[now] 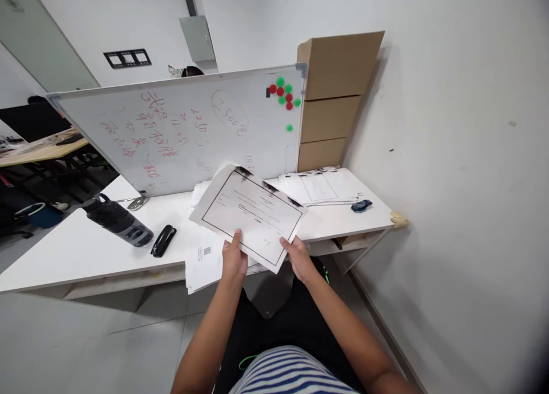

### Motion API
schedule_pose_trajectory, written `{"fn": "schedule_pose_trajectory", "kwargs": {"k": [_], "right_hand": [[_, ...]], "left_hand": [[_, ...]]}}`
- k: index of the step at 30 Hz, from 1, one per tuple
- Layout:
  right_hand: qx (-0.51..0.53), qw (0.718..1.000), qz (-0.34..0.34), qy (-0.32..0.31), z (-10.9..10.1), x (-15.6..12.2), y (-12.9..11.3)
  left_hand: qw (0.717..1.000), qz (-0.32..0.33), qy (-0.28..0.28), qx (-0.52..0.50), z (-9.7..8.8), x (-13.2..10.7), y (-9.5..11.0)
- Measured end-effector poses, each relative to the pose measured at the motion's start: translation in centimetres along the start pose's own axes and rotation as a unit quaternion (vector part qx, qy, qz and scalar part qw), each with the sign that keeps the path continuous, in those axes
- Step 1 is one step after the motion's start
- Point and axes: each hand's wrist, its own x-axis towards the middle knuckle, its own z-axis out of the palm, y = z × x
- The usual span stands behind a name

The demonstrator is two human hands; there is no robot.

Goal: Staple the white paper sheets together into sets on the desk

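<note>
Both of my hands hold up a printed sheet of paper [253,211] with a dark border, tilted above the front edge of the white desk [72,251]. My left hand [234,259] pinches its near left edge with the thumb on top. My right hand [298,258] grips its near right corner. Beneath the sheet, more papers [205,263] lie on the desk and overhang its front edge.
A whiteboard [184,125] with red writing and coloured magnets leans at the back of the desk. On the desk also lie a dark bottle [116,219], a black stapler [163,241], a stack of papers [319,186] and a small blue object [361,206]. Cardboard boxes [332,96] stand against the right wall.
</note>
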Motion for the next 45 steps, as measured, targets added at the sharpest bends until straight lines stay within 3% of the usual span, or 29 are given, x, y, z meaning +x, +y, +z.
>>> {"fn": "schedule_pose_trajectory", "kwargs": {"k": [3, 5, 7, 12, 16, 19, 28, 33, 36, 39, 42, 45], "right_hand": [[-0.018, 0.998, -0.020, 0.050, -0.4, 0.3, -0.3], [-0.070, 0.994, -0.041, 0.072, -1.4, 1.0, -0.8], [-0.113, 0.989, -0.061, 0.071, -2.7, 1.6, -1.5], [-0.131, 0.990, -0.056, -0.012, -4.8, 3.1, -3.6], [-0.137, 0.987, -0.051, -0.069, -4.4, 4.4, -5.0], [-0.142, 0.983, -0.072, -0.094, -3.7, 5.4, -5.2], [-0.165, 0.985, -0.040, -0.033, -2.8, 6.3, -1.7], [-0.226, 0.973, -0.054, -0.017, -2.5, 5.7, -2.7], [-0.260, 0.963, -0.065, -0.029, -2.8, 4.5, -4.4], [-0.205, 0.977, -0.025, -0.053, -3.7, 3.2, -5.5], [-0.125, 0.990, 0.034, -0.055, -4.7, 2.3, -5.1], [-0.093, 0.993, 0.060, -0.050, -5.3, 2.0, -4.2]], "left_hand": [[1.000, -0.008, 0.004, 0.001, -1.3, 0.0, -1.4], [0.999, -0.001, 0.032, 0.015, -2.9, 0.9, -1.0], [0.999, 0.018, 0.040, 0.019, -4.7, 2.2, 0.1], [0.990, 0.039, -0.036, 0.128, -8.0, 5.1, 4.1], [0.970, 0.112, -0.075, 0.204, -8.3, 6.7, 6.4], [0.953, 0.132, -0.075, 0.261, -8.3, 7.4, 6.9], [0.954, 0.160, -0.052, 0.250, -9.5, 6.3, 3.6], [0.961, 0.166, -0.053, 0.215, -9.1, 5.5, 3.6], [0.967, 0.150, -0.059, 0.199, -8.9, 4.4, 5.1], [0.975, 0.094, -0.060, 0.190, -9.1, 2.9, 6.4], [0.979, 0.014, -0.057, 0.195, -9.5, 1.9, 6.7], [0.977, -0.019, -0.039, 0.211, -9.8, 1.7, 5.9]]}}
